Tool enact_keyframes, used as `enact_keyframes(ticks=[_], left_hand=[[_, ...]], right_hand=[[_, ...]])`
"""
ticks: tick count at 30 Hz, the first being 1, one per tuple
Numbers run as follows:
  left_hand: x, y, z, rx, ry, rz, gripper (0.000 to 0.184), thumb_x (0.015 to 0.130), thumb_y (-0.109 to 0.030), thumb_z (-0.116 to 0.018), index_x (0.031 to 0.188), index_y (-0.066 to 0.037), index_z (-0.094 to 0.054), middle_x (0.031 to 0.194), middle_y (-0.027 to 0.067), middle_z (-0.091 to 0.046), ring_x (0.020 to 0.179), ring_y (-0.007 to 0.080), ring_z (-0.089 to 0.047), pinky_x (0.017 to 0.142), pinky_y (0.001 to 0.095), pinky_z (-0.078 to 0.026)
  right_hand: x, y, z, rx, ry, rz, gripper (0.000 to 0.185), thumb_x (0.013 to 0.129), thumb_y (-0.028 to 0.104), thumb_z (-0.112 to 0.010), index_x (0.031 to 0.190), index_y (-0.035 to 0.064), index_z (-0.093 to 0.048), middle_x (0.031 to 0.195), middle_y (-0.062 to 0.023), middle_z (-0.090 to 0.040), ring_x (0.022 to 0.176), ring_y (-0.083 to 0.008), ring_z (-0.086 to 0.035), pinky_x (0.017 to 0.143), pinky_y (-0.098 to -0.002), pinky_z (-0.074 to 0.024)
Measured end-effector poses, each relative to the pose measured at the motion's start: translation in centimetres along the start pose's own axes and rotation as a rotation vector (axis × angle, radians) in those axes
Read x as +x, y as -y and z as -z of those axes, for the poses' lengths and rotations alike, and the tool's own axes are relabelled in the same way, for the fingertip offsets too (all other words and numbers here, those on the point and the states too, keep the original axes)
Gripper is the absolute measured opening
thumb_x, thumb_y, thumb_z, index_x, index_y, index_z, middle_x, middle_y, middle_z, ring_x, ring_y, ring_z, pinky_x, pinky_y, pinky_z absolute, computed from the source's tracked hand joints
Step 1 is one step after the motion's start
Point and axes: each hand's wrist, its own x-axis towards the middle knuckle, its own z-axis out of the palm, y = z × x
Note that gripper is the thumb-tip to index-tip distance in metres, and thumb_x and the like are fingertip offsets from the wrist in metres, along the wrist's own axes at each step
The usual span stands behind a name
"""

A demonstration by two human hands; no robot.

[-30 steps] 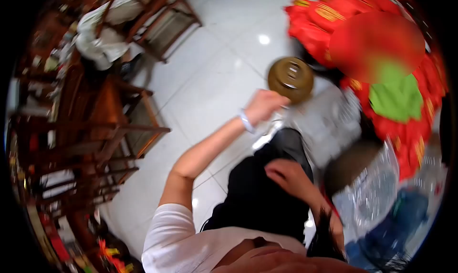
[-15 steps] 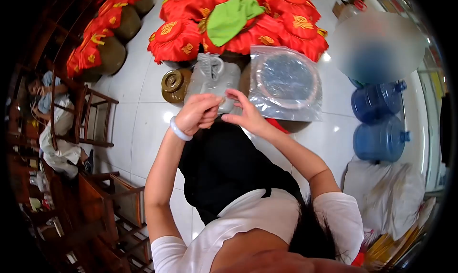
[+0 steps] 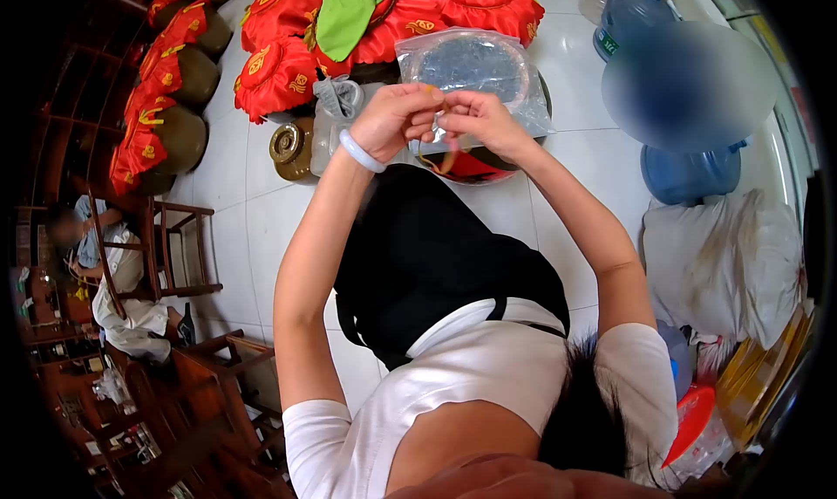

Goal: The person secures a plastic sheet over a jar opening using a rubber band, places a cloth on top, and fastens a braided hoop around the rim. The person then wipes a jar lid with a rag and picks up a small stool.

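Note:
My left hand, with a pale bangle at the wrist, is closed in a pinch. Fingertip to fingertip with it, my right hand is pinched closed too. What they hold between them is too small to make out. A thin yellowish-pink strip shows just below my fingers; whether it hangs from them I cannot tell. Beneath my hands lies a clear plastic bag with a round pinkish ring inside, on top of a jar with red cloth. A translucent plastic jug stands beside my left hand, partly hidden.
A brown lidded jar stands left of the jug. Several red-cloth-covered jars fill the floor ahead, a green cloth on top. Blue water bottles and a white sack line the right. A person sits near a wooden chair at left.
The view has shifted right and down over the floor. My hands have come together, the right one closing from spread fingers to a pinch, and they are now over the bagged ring.

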Motion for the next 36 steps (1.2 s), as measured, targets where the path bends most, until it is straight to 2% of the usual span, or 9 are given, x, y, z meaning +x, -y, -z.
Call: enact_keyframes(ticks=[2, 7, 11, 13, 18, 22, 25, 30, 36], left_hand=[[0.2, 0.1, 2.3, -0.072, 0.003, -0.017, 0.011, 0.083, -0.01, -0.055, 0.09, -0.001, -0.055, 0.056, -0.004, -0.036, 0.047, 0.0065, -0.032, 0.054, 0.0237, -0.036], [-0.5, 3.1, 5.6, -0.137, -0.202, -0.099, 0.02, 0.079, -0.003, -0.056, 0.098, 0.001, -0.052, 0.062, -0.0002, -0.043, 0.053, 0.0093, -0.04, 0.063, 0.0272, -0.043], [0.6, 5.9, 6.3, -0.422, -0.181, -0.233, 0.022, 0.078, 0.001, -0.055, 0.099, 0.001, -0.051, 0.074, 0.0042, -0.049, 0.063, 0.0125, -0.046, 0.068, 0.0288, -0.045], [1.2, 6.2, 5.8, -0.385, -0.194, -0.205, 0.018, 0.078, 0.002, -0.055, 0.096, 0.003, -0.052, 0.075, 0.0048, -0.051, 0.063, 0.0127, -0.047, 0.067, 0.0283, -0.045], [3.5, 6.5, 5.1, -0.089, -0.339, -0.178, 0.015, 0.077, 0.004, -0.053, 0.091, 0.008, -0.057, 0.074, 0.004, -0.053, 0.058, 0.01, -0.044, 0.056, 0.0236, -0.041], [6.4, 7.3, 6.0, 0.138, -0.384, -0.133, 0.011, 0.074, 0.005, -0.053, 0.08, 0.006, -0.063, 0.069, 0.0033, -0.053, 0.049, 0.0081, -0.042, 0.044, 0.0226, -0.036], [8.4, 8.0, 7.2, 0.465, -0.464, -0.216, 0.013, 0.073, 0.004, -0.054, 0.077, 0.003, -0.066, 0.071, 0.0037, -0.056, 0.05, 0.0085, -0.045, 0.044, 0.0222, -0.036], [11.9, 8.0, 11.2, 0.643, -0.499, -0.31, 0.018, 0.074, 0.002, -0.054, 0.082, -0.003, -0.068, 0.08, 0.0104, -0.063, 0.073, 0.0175, -0.059, 0.068, 0.0257, -0.045], [17.0, 6.4, 14.0, 0.763, -0.566, -0.306, 0.02, 0.077, -0.003, -0.054, 0.092, -0.006, -0.067, 0.073, 0.0097, -0.064, 0.066, 0.0125, -0.057, 0.064, 0.025, -0.044]], right_hand=[[-0.1, -0.1, 0.4, 0.033, -0.125, -0.089, 0.025, 0.081, 0.009, -0.058, 0.103, -0.0017, -0.053, 0.072, -0.0027, -0.058, 0.063, -0.007, -0.055, 0.056, -0.0215, -0.0443], [-1.9, 0.2, 2.8, 0.303, -0.213, 0.028, 0.019, 0.08, 0.007, -0.058, 0.097, -0.0024, -0.057, 0.075, -0.0028, -0.058, 0.064, -0.0079, -0.053, 0.06, -0.0221, -0.0457], [-3.1, -0.1, 2.5, -0.061, -0.332, 0.022, 0.014, 0.079, 0.006, -0.059, 0.089, -0.0022, -0.063, 0.079, -0.0042, -0.058, 0.066, -0.0129, -0.055, 0.062, -0.0239, -0.0458], [-3.1, -1.0, 3.3, -0.783, -0.381, 0.291, 0.016, 0.076, 0.004, -0.059, 0.09, -0.0002, -0.063, 0.078, -0.0073, -0.059, 0.068, -0.0173, -0.057, 0.062, -0.0256, -0.0456], [-3.2, -2.1, 5.3, -1.19, -0.443, 0.256, 0.033, 0.071, 0.0, -0.059, 0.104, 0.0049, -0.056, 0.094, -0.0119, -0.053, 0.082, -0.0317, -0.056, 0.068, -0.0395, -0.0467], [-2.9, -3.1, 7.9, -1.348, -0.481, 0.18, 0.036, 0.073, 0.0, -0.056, 0.108, 0.0079, -0.054, 0.093, -0.0119, -0.052, 0.08, -0.032, -0.057, 0.067, -0.0408, -0.0468], [-2.4, -3.8, 10.9, -1.469, -0.542, 0.045, 0.04, 0.073, -0.001, -0.051, 0.112, 0.0106, -0.051, 0.091, -0.0126, -0.051, 0.078, -0.0326, -0.057, 0.065, -0.0425, -0.0465], [-0.1, -3.7, 15.2, -1.5, -0.533, -0.153, 0.058, 0.069, -0.003, -0.051, 0.123, 0.0162, -0.04, 0.098, -0.0122, -0.048, 0.082, -0.0323, -0.056, 0.067, -0.0422, -0.0473], [5.7, -3.4, 19.0, -1.547, -0.457, -0.21, 0.067, 0.069, -0.001, -0.051, 0.128, 0.0243, -0.033, 0.098, -0.0145, -0.049, 0.084, -0.0342, -0.057, 0.071, -0.0429, -0.0468]])
